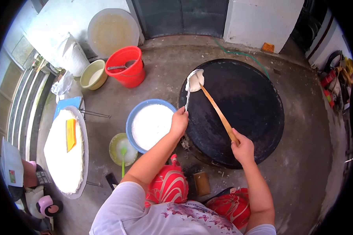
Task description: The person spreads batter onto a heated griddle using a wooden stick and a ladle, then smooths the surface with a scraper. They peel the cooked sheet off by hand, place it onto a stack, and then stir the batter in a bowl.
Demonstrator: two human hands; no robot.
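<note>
My left hand [179, 122] is closed around the handle of a ladle [195, 80] coated with thick white batter. The ladle's bowl is over the far left edge of a large round black griddle [239, 113]. In my right hand [243, 147] is a long wooden spatula [219, 112], its far tip reaching into the ladle's bowl. Left of the griddle stands a blue basin [131, 135] filled with white batter, partly behind my left forearm. Beside the basin, a small green bowl [113, 150] of whitish liquid holds a green spoon [123, 156].
A round stand [85, 168] at the left carries a white pile with a yellow scraper [71, 134] on it. Farther back are a red bucket [125, 76] with a metal ladle inside, a yellowish basin [100, 80] and a white sack [72, 56]. A green hose [239, 53] runs behind the griddle.
</note>
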